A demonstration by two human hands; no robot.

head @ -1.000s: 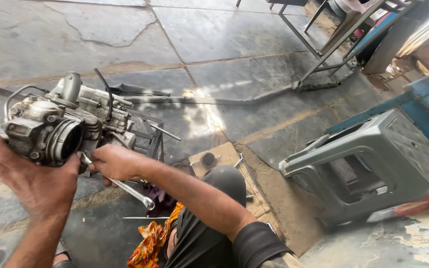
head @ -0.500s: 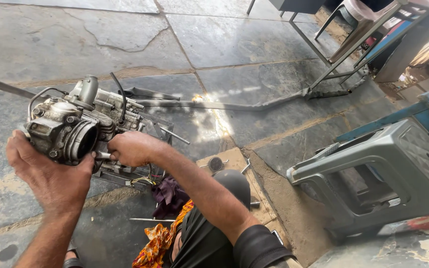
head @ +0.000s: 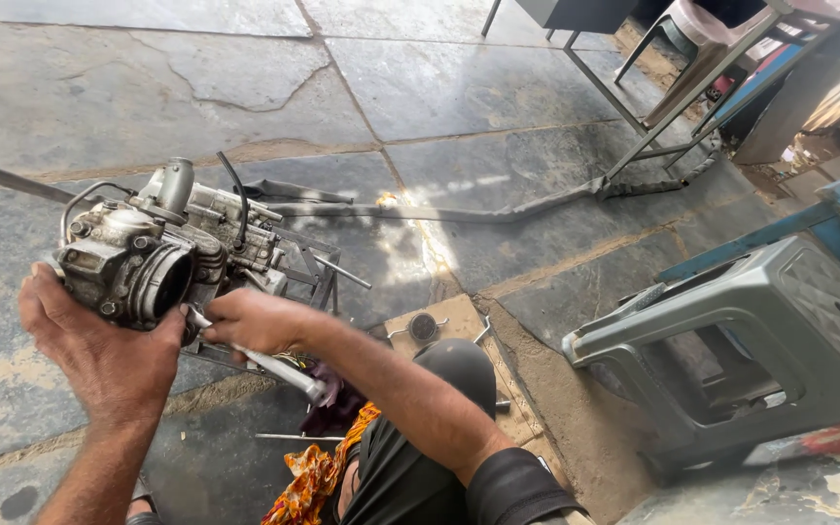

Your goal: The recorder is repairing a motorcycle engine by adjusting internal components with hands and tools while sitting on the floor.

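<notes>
The left hand [head: 99,355] is cupping a carburettor [head: 153,258] from below and from the near side, palm open wide around its body, holding it up above the stone floor [head: 245,68] at the left of the scene. The carburettor is a lumpy cast-metal block, dull grey and grimy. Its long axis is running from near left to far right, with the round dark throat facing near and slightly right. A short metal tube is standing up from its top, and a thin black hose is curving off it.

The right hand [head: 255,321] is closing around a wrench [head: 269,360], a slim shiny steel bar. The wrench is slanting from the underside of the carburettor down to the near right.

The floor is made of large grey slabs, cracked and stained. A grey plastic stool [head: 731,360] is lying tipped on its side at the right. An orange patterned cloth [head: 313,476] is lying crumpled near the person's knee.
</notes>
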